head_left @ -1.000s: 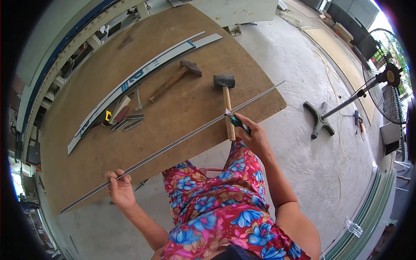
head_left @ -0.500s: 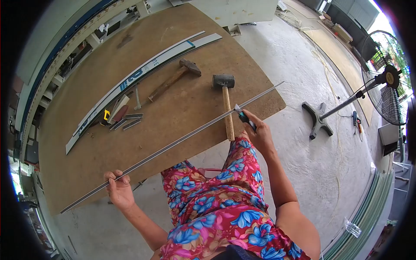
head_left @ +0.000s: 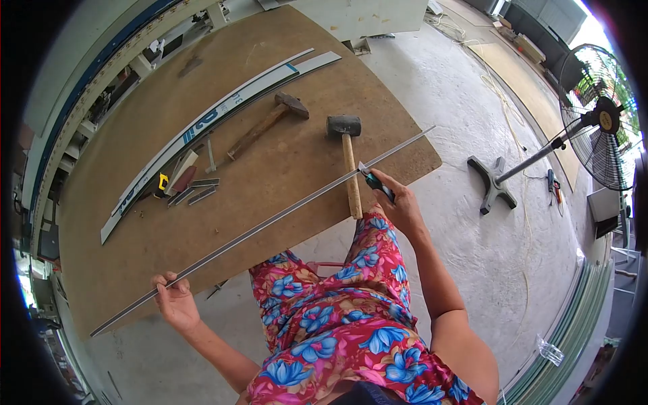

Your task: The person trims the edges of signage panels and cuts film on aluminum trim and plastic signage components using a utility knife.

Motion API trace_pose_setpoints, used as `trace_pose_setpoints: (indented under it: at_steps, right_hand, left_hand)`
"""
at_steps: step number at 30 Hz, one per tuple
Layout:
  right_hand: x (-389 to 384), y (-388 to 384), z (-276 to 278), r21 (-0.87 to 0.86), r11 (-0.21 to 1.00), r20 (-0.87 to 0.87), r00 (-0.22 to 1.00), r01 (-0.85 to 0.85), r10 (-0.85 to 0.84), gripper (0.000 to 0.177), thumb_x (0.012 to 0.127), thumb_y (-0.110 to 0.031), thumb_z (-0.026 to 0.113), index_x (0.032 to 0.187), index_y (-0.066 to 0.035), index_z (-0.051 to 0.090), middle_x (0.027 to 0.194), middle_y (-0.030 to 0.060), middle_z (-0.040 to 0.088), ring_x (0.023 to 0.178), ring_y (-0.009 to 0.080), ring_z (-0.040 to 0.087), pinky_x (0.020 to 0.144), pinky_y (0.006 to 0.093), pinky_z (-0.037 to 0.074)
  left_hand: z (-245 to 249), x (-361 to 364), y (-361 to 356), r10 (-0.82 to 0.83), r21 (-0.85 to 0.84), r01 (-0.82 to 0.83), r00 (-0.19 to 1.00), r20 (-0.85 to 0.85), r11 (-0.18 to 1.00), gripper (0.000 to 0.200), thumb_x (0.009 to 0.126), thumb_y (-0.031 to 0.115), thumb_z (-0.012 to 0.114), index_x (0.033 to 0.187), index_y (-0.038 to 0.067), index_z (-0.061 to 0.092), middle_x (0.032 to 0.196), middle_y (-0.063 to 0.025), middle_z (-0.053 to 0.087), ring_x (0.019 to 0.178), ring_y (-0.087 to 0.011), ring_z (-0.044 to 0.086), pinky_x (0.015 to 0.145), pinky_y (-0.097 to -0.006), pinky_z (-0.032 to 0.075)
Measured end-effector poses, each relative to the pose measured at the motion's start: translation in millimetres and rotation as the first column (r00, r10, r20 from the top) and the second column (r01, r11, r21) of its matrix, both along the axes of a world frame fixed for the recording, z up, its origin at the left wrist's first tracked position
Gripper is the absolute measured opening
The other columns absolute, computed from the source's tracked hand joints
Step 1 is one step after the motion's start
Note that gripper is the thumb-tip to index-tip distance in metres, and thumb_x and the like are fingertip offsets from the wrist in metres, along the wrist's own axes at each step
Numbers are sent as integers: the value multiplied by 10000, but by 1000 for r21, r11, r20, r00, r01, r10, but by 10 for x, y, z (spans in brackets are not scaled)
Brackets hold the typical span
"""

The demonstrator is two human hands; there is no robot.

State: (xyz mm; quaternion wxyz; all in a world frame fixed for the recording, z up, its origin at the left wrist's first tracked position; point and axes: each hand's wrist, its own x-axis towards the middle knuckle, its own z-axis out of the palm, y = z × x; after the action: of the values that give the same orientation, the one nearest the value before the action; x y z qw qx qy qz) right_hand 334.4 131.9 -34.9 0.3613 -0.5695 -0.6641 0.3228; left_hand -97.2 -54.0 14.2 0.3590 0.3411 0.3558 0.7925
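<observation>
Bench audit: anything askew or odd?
Mallet handle pokes past the table edge, under the strip gripped by the left hand and touched by the tool in the right hand; a knock could tip it off. Nothing else stands out.

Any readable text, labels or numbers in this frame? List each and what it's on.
White strip: large blue print, too blurred to read; smaller blue marks further along, too small.
Yellow object: black mark, unreadable.
Metal bar, cutter, mallet: no text visible.
</observation>
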Motion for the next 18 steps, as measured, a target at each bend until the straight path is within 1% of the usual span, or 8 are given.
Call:
trace_pose_setpoints:
  at_steps: [1,4,7,10,11,14,17,18]
  right_hand:
    - [1,19,-57,37,999,-28,999,-21,22,431,835,-129,575,1266,-142,575,1020,181,668,907,313,656,802,359,489]
    - [89,161,-140,0,1000,-1,1000,1,-1,432,829,-134,571,1261,-144,581,995,187,671,872,301,663,782,359,489]
    - [224,300,-165,-52,995,37,996,85,-83,429,825,-150,585,1254,-149,592,906,171,669,784,251,653,743,347,487]
    - [402,446,-208,-136,985,58,993,109,-102,423,824,-169,602,1245,-148,603,811,141,639,688,188,605,692,332,479]
    - [444,488,-261,-63,995,15,997,80,-79,420,824,-181,614,1243,-145,606,756,117,602,640,151,558,655,322,469]
    - [464,553,-190,-107,993,69,996,57,-49,418,826,-192,622,1242,-155,607,807,131,637,680,184,599,687,331,478]
    - [460,539,-92,-108,993,155,987,54,-37,417,830,-196,617,1246,-170,602,904,162,672,784,249,655,748,352,488]
    - [479,548,-119,-70,993,173,982,93,-80,418,831,-196,613,1249,-174,599,940,168,673,829,270,657,769,359,488]
  left_hand:
    - [-13,-28,-14,12,-7,-12,1000,7,1000,132,955,192,513,993,70,547,973,-86,587,695,-138,472,631,-271,368]
    - [-39,-112,-52,39,-18,-38,999,17,999,144,959,198,506,1001,67,548,968,-82,581,690,-133,460,629,-270,363]
    - [-31,-159,-70,51,-14,-51,998,22,999,149,960,200,506,999,63,551,963,-80,575,686,-128,453,630,-268,358]
    - [-15,-202,-80,55,-14,-54,998,35,998,143,958,194,508,992,62,553,961,-82,572,679,-126,449,633,-266,354]
    - [-16,-207,-75,56,-18,-55,998,41,998,140,958,191,508,991,63,553,961,-82,572,677,-126,448,635,-265,354]
    - [-36,-219,-54,59,-19,-57,996,73,998,131,957,186,506,985,66,550,961,-83,571,673,-127,448,640,-266,352]
    - [-82,-248,-38,59,-26,-57,993,105,998,125,956,186,505,975,69,544,958,-82,569,673,-128,449,644,-269,352]
    - [-95,-256,-41,62,-30,-59,991,115,998,124,956,187,505,972,69,542,958,-82,569,673,-128,450,645,-270,352]
